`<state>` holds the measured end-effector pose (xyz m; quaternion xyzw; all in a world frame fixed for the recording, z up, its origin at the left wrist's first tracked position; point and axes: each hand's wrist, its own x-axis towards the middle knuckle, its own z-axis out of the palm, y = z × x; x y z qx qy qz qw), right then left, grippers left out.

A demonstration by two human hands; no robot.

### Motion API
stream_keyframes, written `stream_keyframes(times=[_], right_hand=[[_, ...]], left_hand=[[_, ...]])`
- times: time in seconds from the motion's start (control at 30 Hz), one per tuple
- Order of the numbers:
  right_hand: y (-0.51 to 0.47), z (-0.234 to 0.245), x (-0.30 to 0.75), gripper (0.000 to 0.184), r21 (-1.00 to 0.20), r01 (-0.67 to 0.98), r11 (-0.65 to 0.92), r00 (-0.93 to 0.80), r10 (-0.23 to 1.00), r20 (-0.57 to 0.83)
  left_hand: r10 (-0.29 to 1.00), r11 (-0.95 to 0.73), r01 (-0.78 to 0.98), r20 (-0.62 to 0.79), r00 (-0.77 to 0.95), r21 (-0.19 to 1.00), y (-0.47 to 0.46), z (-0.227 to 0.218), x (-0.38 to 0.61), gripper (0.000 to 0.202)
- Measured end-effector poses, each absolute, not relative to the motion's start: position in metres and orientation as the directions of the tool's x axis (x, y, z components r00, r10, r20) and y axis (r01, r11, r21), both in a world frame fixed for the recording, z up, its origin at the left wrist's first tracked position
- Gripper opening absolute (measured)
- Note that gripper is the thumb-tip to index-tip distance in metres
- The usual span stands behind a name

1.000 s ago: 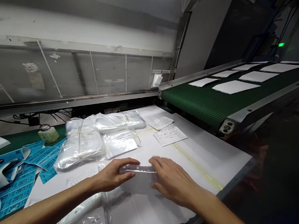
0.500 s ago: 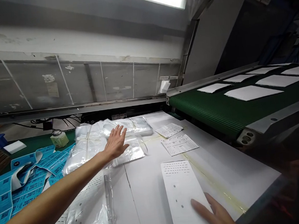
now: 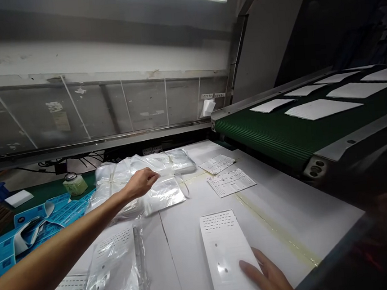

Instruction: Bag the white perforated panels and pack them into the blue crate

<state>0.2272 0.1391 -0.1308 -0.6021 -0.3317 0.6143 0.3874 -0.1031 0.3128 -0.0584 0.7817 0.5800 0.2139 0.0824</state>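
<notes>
My left hand [image 3: 143, 182] is over the stack of clear plastic bags [image 3: 164, 197], its fingers pinched together. Whether a bag edge sits between those fingertips is too small to tell. At the lower right, my right hand [image 3: 269, 276] grips the right edge of a long white board [image 3: 226, 255] marked with rows of dark dashes and a few dots, thumb on top. Similar boards in clear bags [image 3: 112, 269] lie at the lower left. Two printed sheets [image 3: 232, 182] with line drawings rest beyond the white board.
A green conveyor belt [image 3: 263, 132] carries several flat white pieces [image 3: 324, 108] on the right. Blue printed sheets [image 3: 34, 226] lie crumpled at the left, near a small glass jar [image 3: 75, 184]. A grey panelled wall [image 3: 92, 108] runs behind the white worktop [image 3: 188, 235].
My left hand has gone from spread fingers to a pinch over the bags, drawing back slightly left. In the picture, my right hand and the white board have shifted a little left.
</notes>
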Motion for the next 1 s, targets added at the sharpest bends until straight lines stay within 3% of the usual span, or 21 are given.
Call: stream_keyframes(times=[0.13, 0.33, 0.6, 0.7, 0.8, 0.9, 1.0], right_hand=[[0.139, -0.135, 0.227, 0.066, -0.882, -0.074, -0.465, 0.019, 0.884, -0.467], [0.139, -0.139, 0.225, 0.064, -0.906, -0.022, -0.424, 0.054, 0.904, -0.424], [0.138, -0.135, 0.222, 0.070, -0.904, -0.029, -0.427, 0.048, 0.903, -0.428], [0.139, -0.135, 0.223, 0.069, -0.901, -0.030, -0.433, 0.028, 0.900, -0.434], [0.138, -0.137, 0.223, 0.067, -0.907, -0.029, -0.420, 0.035, 0.906, -0.421], [0.137, -0.138, 0.224, 0.066, -0.907, -0.032, -0.420, 0.032, 0.906, -0.421], [0.137, -0.139, 0.225, 0.064, -0.902, -0.046, -0.429, 0.020, 0.903, -0.430]], left_hand=[[0.952, -0.244, 0.907, 0.263, 0.156, 0.343, 0.320, -0.045, -0.118, 0.042], [0.912, -0.138, 0.980, 0.404, 0.070, 0.141, 0.361, -0.025, -0.128, 0.031], [0.866, -0.135, 0.990, 0.491, 0.095, 0.046, 0.392, 0.001, -0.113, 0.036], [0.888, -0.239, 0.970, 0.413, 0.203, 0.037, 0.372, -0.026, -0.097, 0.038], [0.924, -0.339, 0.937, 0.215, 0.315, 0.087, 0.344, -0.078, -0.078, 0.029], [0.941, -0.337, 0.929, 0.091, 0.326, 0.153, 0.324, -0.124, -0.066, 0.029], [0.951, -0.308, 0.930, 0.047, 0.305, 0.201, 0.318, -0.143, -0.062, 0.030]])
